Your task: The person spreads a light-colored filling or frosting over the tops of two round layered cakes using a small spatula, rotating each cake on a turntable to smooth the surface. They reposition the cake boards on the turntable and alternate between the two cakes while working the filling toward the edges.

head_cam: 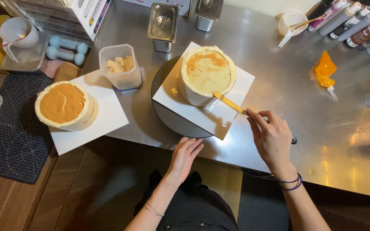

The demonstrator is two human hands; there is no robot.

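A round cake (pixel 207 73) in a white collar, topped with pale cream and some brown crumbs, stands on a white square board (pixel 223 112) on a dark turntable (pixel 174 122). My right hand (pixel 272 139) grips a spatula (pixel 230 104) whose cream-coated blade touches the cake's near rim. My left hand (pixel 185 155) lies with fingers apart, its fingertips at the turntable's front edge, holding nothing.
A second cake (pixel 63 104) with a brown top sits on a white board (pixel 101 119) at the left. A clear tub of crumbs (pixel 121 67), two steel lidded containers (pixel 163 25), an orange piping bag (pixel 324 70) and several bottles (pixel 356 21) stand on the steel table (pixel 287 85).
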